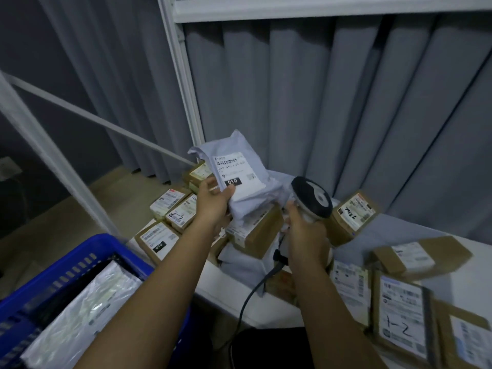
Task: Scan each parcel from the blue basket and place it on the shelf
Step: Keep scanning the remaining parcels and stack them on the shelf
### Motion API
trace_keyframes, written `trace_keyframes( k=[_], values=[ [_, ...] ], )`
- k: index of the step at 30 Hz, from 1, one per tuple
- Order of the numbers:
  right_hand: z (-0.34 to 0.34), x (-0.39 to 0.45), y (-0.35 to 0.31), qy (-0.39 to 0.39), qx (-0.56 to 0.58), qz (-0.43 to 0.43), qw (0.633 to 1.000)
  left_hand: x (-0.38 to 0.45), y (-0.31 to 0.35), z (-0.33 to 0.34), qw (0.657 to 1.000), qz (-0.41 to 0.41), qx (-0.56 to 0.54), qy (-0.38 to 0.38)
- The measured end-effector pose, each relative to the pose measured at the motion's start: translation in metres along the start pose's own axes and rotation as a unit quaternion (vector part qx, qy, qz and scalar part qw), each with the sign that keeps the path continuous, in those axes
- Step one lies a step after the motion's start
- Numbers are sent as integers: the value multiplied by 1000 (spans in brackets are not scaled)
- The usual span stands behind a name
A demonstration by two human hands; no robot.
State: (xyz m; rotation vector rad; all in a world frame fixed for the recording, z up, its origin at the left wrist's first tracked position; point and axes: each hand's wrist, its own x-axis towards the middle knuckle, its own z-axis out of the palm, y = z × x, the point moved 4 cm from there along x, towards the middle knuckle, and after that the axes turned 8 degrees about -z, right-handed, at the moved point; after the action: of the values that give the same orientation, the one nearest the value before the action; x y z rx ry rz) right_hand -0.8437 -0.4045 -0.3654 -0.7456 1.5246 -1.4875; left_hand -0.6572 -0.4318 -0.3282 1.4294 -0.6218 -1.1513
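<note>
My left hand (213, 199) grips a grey plastic mailer parcel (247, 193) by its lower left corner, held upright over the shelf with its white barcode label facing me. My right hand (303, 230) holds a black and white barcode scanner (312, 195) just right of the parcel, its head level with the label and its cable hanging down. The blue basket (80, 259) sits at the lower left with a silver mailer (87, 302) and dark parcels inside.
The white shelf surface (266, 310) carries several cardboard boxes with labels, piled under my hands (157, 241) and spread to the right (402, 315). White shelf posts (183, 75) and a grey curtain (346, 102) stand behind.
</note>
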Motion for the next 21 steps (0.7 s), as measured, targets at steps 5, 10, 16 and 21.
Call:
trace_keyframes(
  k=[5, 10, 16, 21],
  values=[
    [16, 7, 6, -14, 7, 16, 1000, 33, -2, 39, 987, -42, 129, -86],
    [35, -5, 6, -85, -42, -20, 995, 28, -14, 4, 969, 38, 238, -44],
    [68, -52, 16, -242, -77, 0, 967, -9, -25, -94, 977, 36, 212, 5],
    [107, -119, 30, -412, -155, -1, 898, -51, -54, -207, 980, -27, 179, 87]
  ],
)
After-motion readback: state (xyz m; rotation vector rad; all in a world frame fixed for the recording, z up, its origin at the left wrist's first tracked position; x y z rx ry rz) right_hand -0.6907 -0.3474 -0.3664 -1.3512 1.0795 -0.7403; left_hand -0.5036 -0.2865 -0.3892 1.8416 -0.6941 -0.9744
